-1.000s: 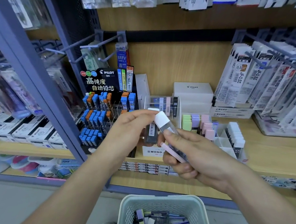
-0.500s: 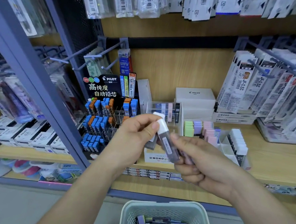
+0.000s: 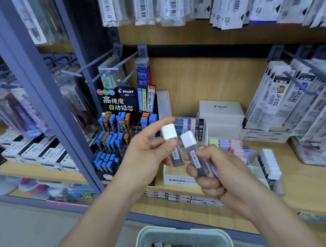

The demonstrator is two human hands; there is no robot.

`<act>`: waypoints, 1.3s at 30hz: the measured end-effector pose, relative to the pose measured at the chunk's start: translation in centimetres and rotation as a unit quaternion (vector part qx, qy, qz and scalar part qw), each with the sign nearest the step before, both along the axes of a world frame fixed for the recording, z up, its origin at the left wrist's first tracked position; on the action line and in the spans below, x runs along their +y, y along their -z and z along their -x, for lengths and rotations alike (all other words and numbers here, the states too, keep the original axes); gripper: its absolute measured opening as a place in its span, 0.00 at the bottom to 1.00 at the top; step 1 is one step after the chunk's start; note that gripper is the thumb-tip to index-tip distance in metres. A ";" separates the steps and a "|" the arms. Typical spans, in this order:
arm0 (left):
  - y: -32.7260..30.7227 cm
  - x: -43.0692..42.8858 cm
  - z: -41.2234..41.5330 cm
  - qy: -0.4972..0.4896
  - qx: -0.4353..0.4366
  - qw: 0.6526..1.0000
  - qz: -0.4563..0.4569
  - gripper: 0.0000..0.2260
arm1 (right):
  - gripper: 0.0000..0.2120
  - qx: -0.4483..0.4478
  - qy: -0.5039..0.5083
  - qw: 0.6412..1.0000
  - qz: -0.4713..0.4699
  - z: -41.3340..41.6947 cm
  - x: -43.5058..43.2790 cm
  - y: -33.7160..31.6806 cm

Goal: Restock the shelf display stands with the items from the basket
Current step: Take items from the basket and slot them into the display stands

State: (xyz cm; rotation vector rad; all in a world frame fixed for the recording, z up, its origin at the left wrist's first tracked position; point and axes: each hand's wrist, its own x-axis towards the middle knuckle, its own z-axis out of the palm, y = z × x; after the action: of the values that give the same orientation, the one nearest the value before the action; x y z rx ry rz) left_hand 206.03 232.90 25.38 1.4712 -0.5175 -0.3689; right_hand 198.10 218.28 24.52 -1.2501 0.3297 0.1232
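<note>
Parted since half a second ago, when both met on one white-capped case. Now pinching a single case point(image 3: 176, 157) between thumb and fingertips of the left hand point(image 3: 145, 153), index finger stretched out above the cap. Gripping a small bunch of cases point(image 3: 195, 162) in the curled right hand point(image 3: 224, 181), one white cap uppermost. Held just beside each other in front of the clear stand point(image 3: 193, 124) on the shelf point(image 3: 303, 188), above the basket point(image 3: 185, 234) with more cases inside. Probably one piece singled out for slotting into a stand; plenty left to restock, judging by the basket. Legible: "PILOT" and "高纯度 自动铅芯" on the black display point(image 3: 120, 101); "PILOT" on a white box point(image 3: 221, 109); "MONO" on the low white box point(image 3: 179, 181) behind the hands; "BRFV" on a hanging packet point(image 3: 142, 75); "JF-0.5" on refill packets point(image 3: 278, 98). Print on the held cases too small to read.
</note>
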 end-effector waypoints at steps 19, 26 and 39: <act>-2.1 -1.6 0.0 0.180 0.045 0.982 0.046 0.13 | 0.04 -0.065 -0.164 0.967 -0.186 2.9 -4.0 0.0; -2.6 -5.4 0.6 0.058 0.022 0.998 0.000 0.06 | 0.12 -0.020 -0.054 0.993 -0.102 5.1 -6.8 -0.6; 0.1 -15.6 2.7 0.085 -0.143 0.968 -0.189 0.05 | 0.02 0.060 0.268 0.944 0.184 9.9 -17.3 -0.7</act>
State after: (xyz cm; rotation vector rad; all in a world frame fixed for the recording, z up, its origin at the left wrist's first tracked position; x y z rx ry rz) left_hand 203.28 217.27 25.31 1.8689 -0.8430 -0.4065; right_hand 188.20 201.01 25.27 -1.4793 0.8164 -0.3461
